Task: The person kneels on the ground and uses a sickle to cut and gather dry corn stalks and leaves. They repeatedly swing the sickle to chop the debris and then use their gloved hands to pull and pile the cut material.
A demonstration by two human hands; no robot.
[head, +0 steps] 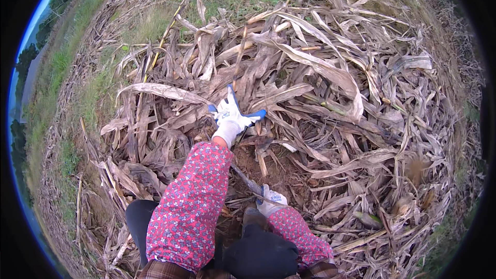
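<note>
Dry maize stalks and leaves [317,66] lie heaped over the ground before me. My left hand [232,114], in a white glove with blue fingertips, reaches out over the heap with its fingers spread, close to a brown stalk. Nearer to my body, my right hand [271,200], gloved the same way, is closed around a long thin handle [248,181]. The handle slants up and left, passing under my left forearm; its far end is hidden there, so I cannot tell what tool it is. Both forearms wear pink flowered sleeves.
Bare brown soil [281,168] shows between my hands. My boot [254,217] and dark trouser legs are just below. A maize cob in its husk [368,220] lies at the lower right. Green grass [62,62] grows along the left and at the top.
</note>
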